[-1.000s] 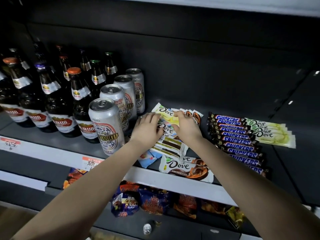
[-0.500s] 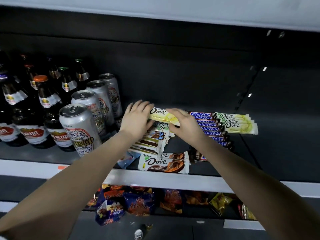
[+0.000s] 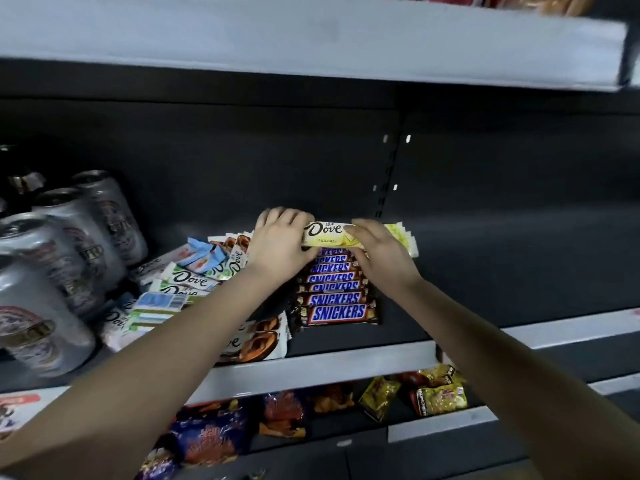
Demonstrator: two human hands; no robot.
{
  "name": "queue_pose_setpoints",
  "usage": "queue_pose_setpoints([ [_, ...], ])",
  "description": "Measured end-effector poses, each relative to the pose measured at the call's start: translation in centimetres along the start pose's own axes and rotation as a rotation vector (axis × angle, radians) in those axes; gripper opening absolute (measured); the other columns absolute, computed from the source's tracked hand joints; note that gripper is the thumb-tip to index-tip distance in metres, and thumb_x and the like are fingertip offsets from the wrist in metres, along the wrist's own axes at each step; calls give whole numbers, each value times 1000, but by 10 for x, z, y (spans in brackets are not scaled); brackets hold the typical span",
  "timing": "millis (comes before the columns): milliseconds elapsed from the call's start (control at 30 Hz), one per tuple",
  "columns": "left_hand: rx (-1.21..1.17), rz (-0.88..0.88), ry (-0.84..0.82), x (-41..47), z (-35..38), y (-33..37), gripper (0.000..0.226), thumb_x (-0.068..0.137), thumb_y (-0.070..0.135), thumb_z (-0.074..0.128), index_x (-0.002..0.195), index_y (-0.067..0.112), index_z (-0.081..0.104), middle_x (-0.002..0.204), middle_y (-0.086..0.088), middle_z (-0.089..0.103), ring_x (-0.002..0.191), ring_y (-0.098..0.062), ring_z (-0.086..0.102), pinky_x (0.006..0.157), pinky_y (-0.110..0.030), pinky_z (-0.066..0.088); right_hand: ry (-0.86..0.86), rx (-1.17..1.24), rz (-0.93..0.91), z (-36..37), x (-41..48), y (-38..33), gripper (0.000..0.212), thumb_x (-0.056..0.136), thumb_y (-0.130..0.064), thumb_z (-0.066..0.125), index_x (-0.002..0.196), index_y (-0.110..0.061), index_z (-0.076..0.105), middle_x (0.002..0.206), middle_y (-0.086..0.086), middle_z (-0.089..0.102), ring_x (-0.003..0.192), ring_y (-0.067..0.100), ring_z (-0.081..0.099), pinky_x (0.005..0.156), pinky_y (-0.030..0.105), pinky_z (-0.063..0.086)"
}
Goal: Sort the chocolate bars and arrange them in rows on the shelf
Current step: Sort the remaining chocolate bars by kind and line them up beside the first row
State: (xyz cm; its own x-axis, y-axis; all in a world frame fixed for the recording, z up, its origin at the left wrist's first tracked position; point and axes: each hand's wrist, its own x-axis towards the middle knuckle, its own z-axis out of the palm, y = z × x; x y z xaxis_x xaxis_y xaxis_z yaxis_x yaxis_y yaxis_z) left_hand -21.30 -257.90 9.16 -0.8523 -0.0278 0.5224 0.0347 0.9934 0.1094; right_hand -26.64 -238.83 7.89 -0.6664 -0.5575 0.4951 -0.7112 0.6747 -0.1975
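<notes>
From the head camera, both bare forearms reach in over a dark metal shelf with a pale grey front lip (image 3: 311, 368). The left hand (image 3: 277, 244) and the right hand (image 3: 381, 254) together hold one pale yellow Dove chocolate bar (image 3: 325, 233) near the back of the shelf. The bar lies level and crosswise, with its logo facing up. The left fingers (image 3: 294, 216) curl over its left end, and the right fingers (image 3: 360, 226) close over its right half, so both hands grip it.

The bar is above the far end of a row of brown Snickers bars with blue lettering (image 3: 337, 299), which overlap one another from the back of the shelf toward the lip. Whether it touches them cannot be told. Just behind the right hand, a small stack of matching yellow Dove bars (image 3: 403, 237) lies against the far end of the Snickers row.

To the left of the hands is a loose heap of mixed Dove bars in white, green and blue wrappers (image 3: 187, 278), lying at different angles. A brown-and-white Dove bar (image 3: 256, 341) lies at the front, partly hidden by the left forearm. Further left stand tall silver drink cans (image 3: 45, 306) in a line from front to back.

On the shelf below lie blue and orange snack bags (image 3: 214, 434) and gold foil packets (image 3: 436, 396). A grey upper shelf (image 3: 311, 39) spans the top.
</notes>
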Motion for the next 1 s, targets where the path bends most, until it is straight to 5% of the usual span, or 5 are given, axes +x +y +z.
queue_pose_setpoints([
  [533,-65,32,-177,22,58,94,48,86,33,56,133,26,47,132,8,53,127,-18,36,107,-31,20,-83,-82,94,-18,-42,101,43,91,-9,54,134,-9,48,136,7,47,128,23,38,96,38,46],
  [767,-22,-218,-416,13,76,88,68,95,48,34,149,12,14,156,-7,16,145,-26,11,118,-42,5,-162,-102,126,-6,-49,135,43,93,-9,49,136,-14,45,140,5,42,132,21,33,98,39,44],
  [1000,25,-242,-540,12,81,87,72,95,57,21,150,12,9,158,-5,4,146,-23,0,119,-40,2,-177,-36,62,13,-45,140,41,90,-2,52,129,-14,54,137,10,46,127,28,39,98,40,44],
])
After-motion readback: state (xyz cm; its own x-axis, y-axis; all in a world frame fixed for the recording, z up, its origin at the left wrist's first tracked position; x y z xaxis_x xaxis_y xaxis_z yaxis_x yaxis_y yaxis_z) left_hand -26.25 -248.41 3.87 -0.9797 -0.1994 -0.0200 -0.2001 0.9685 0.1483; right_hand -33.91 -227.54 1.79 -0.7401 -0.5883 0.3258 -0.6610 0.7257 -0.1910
